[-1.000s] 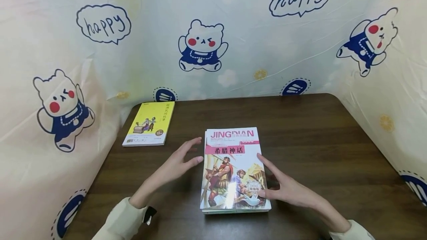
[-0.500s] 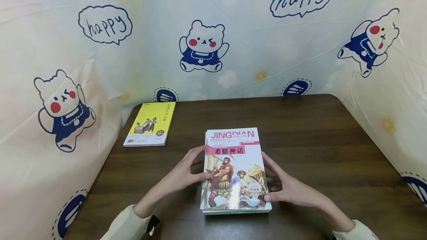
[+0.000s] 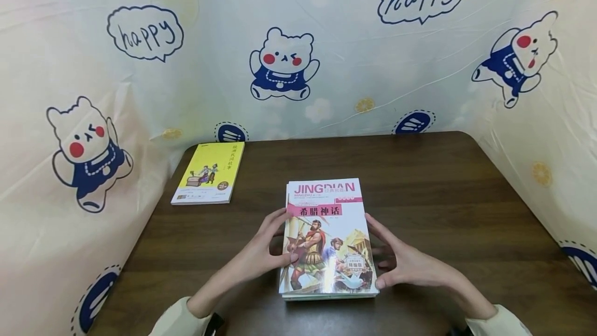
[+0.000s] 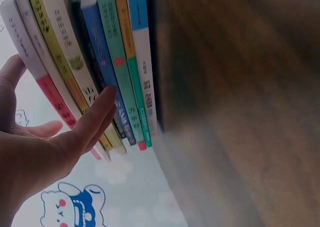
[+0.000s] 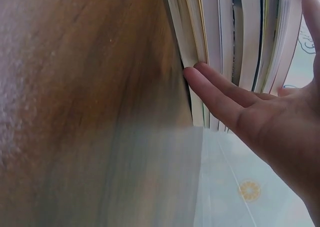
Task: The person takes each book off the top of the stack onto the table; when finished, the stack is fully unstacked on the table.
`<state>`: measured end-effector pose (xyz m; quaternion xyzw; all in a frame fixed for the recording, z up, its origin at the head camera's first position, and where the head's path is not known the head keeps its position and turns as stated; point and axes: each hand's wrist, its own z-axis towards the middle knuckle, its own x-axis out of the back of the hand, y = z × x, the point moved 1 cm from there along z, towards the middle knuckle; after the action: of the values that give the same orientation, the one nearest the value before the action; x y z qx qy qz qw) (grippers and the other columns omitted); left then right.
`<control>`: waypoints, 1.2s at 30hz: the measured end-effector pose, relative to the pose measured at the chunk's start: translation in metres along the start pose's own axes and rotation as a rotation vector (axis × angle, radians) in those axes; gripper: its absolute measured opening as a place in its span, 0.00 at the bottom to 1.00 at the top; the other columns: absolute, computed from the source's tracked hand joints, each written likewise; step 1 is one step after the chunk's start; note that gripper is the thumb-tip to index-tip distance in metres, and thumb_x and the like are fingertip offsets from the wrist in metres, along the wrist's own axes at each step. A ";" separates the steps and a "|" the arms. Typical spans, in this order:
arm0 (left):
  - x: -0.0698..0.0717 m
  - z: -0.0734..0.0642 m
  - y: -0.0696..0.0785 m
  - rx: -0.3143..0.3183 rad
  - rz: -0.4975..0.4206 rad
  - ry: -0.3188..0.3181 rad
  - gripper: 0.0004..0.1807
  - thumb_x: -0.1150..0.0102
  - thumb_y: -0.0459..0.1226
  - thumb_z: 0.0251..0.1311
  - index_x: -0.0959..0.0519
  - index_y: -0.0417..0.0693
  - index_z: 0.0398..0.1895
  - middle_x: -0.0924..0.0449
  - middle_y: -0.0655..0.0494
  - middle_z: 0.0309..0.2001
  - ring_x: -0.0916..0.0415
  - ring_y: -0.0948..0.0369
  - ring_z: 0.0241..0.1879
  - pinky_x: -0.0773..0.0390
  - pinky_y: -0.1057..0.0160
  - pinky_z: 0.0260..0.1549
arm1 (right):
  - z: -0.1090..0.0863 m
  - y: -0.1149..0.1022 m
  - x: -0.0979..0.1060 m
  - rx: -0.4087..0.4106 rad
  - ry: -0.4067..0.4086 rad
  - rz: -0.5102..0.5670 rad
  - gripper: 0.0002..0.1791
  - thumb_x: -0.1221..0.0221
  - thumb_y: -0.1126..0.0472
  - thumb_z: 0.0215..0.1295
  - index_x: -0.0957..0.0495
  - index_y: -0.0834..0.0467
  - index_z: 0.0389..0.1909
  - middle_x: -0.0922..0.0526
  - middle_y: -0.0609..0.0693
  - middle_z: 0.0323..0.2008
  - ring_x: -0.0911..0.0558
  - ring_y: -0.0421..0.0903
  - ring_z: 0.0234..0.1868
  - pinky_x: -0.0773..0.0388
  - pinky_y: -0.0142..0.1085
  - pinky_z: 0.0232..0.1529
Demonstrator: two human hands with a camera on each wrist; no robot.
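Note:
A stack of several books stands on the dark wooden table, topped by a paperback with a pink title band and warriors on its cover. Along its left side is my left hand; the thumb reaches over the top cover's edge, and extended fingers lie against the coloured spines. My right hand is at the opposite side, its thumb by the lower right corner. In the right wrist view, straight fingers of that hand touch the page edges. The fingers farther under the hands are partly hidden.
A yellow book lies flat at the table's back left corner. Behind and beside the table hangs a pale cloth printed with cartoon bears and the word happy.
My left hand has come in from the left to touch the stack. My right hand has slid slightly outward and down along its side. The books stay in place.

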<state>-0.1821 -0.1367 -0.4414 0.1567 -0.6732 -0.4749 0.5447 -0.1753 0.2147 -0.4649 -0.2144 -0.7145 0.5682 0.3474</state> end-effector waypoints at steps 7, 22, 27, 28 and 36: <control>-0.007 -0.015 0.004 -0.059 0.012 -0.017 0.45 0.31 0.48 0.55 0.44 0.53 0.73 0.58 0.43 0.73 0.32 0.46 0.59 0.24 0.51 0.49 | 0.000 0.000 0.001 0.000 0.002 -0.016 0.63 0.28 0.55 0.52 0.67 0.34 0.75 0.61 0.61 0.74 0.35 0.69 0.63 0.25 0.53 0.53; -0.010 -0.024 0.008 -0.024 -0.072 -0.017 0.42 0.33 0.46 0.57 0.42 0.57 0.72 0.59 0.47 0.74 0.34 0.45 0.59 0.20 0.59 0.41 | 0.001 -0.002 0.001 0.014 -0.006 -0.022 0.64 0.28 0.58 0.53 0.68 0.35 0.75 0.62 0.62 0.74 0.34 0.69 0.62 0.26 0.56 0.52; -0.010 -0.024 0.007 -0.028 -0.041 -0.009 0.41 0.33 0.47 0.57 0.42 0.57 0.72 0.58 0.46 0.74 0.34 0.44 0.59 0.21 0.59 0.39 | 0.002 -0.003 0.001 0.019 -0.006 -0.021 0.64 0.28 0.58 0.53 0.68 0.36 0.75 0.62 0.62 0.74 0.34 0.70 0.61 0.26 0.58 0.52; -0.010 -0.024 0.007 -0.025 -0.040 -0.007 0.41 0.33 0.47 0.57 0.42 0.56 0.72 0.58 0.46 0.74 0.33 0.44 0.59 0.21 0.59 0.39 | 0.002 -0.003 0.001 0.016 -0.004 -0.023 0.64 0.28 0.58 0.53 0.68 0.36 0.76 0.63 0.62 0.74 0.34 0.70 0.61 0.26 0.58 0.52; -0.009 -0.026 0.009 0.069 -0.078 0.009 0.45 0.30 0.46 0.53 0.43 0.54 0.72 0.49 0.44 0.68 0.28 0.48 0.50 0.20 0.64 0.36 | 0.005 -0.006 0.000 -0.008 0.007 -0.067 0.63 0.28 0.53 0.52 0.67 0.37 0.76 0.64 0.58 0.75 0.33 0.67 0.61 0.26 0.55 0.52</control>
<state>-0.1533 -0.1378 -0.4411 0.2037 -0.6800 -0.4717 0.5230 -0.1781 0.2096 -0.4598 -0.1940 -0.7224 0.5525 0.3678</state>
